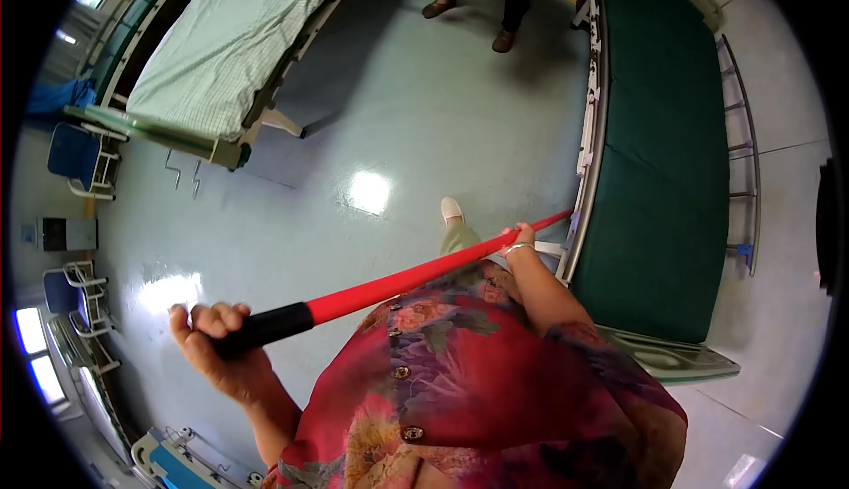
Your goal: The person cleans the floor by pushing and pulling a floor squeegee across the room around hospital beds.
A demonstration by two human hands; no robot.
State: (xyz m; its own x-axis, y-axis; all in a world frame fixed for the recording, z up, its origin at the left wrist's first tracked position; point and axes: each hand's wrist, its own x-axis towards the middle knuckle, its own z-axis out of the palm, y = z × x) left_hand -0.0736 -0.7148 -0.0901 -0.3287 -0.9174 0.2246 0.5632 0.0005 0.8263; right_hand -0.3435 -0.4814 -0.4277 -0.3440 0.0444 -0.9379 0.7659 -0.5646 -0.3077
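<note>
A long red pole (398, 284) with a black grip (265, 329) runs slantwise in front of my body, from the lower left up to the right. My left hand (212, 340) is wrapped round the black grip at its near end. Farther along, my right hand (519, 240) closes round the red shaft and wears a bracelet at the wrist. The pole's far end reaches the side rail of the green bed (659, 162), where it goes out of sight.
Another person (513, 3) stands at the top, holding a dark device. A bed with a pale sheet (234, 42) is at the upper left. Blue chairs (75, 153) line the left wall. My shoe (451, 210) shows on the floor.
</note>
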